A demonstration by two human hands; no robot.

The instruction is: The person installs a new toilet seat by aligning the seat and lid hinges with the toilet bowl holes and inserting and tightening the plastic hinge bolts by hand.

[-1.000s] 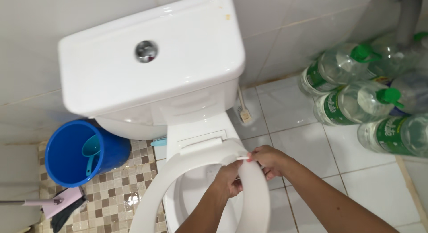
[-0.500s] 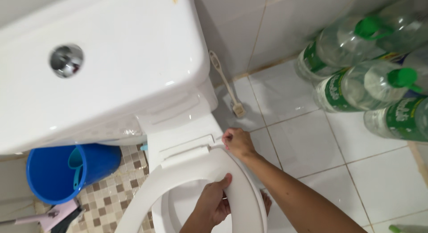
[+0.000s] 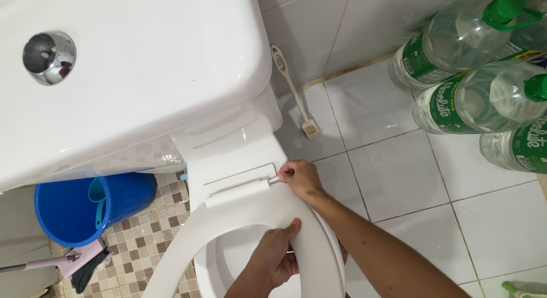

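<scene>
A white toilet stands below me, its tank (image 3: 142, 76) topped by a chrome flush button (image 3: 48, 49). The white seat ring (image 3: 239, 215) lies over the bowl. My left hand (image 3: 277, 258) grips the seat's right side, thumb on top. My right hand (image 3: 301, 178) pinches a small thin white stick (image 3: 274, 179) whose tip touches the seat hinge at the back right corner.
A beige brush (image 3: 292, 93) leans against the wall right of the tank. Large clear water bottles with green caps (image 3: 456, 41) lie on the white floor tiles at the right. A blue bucket (image 3: 85, 209) holding a teal scoop sits left, with a mop head (image 3: 74, 264) below it.
The view has moved closer and left. My right hand went from the seat's right rim up to the hinge corner. My left hand shifted its grip on the seat.
</scene>
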